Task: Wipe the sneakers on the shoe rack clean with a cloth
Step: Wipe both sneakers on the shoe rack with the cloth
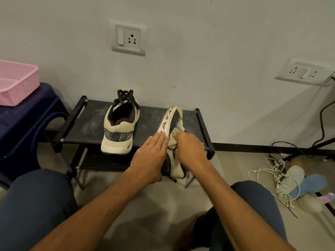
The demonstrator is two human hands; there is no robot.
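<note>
On shoe rack [87, 127], right end of dusty black fabric shelf: cream sneaker [175, 120] is lying tipped on its side. Left grip [150, 156] is pressing flat, fingers straight, on the ridged sole [165, 120]. Right grip [190, 151] is clutching bunched cloth [173, 144] against the upper. Second sneaker [119, 131] is sitting upright mid-rack.

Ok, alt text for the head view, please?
Right hand presses a bunched cloth against a sneaker tipped sideways on a black shoe rack; left hand steadies it, fingers flat on the sole. A second sneaker stands upright beside it.
</note>
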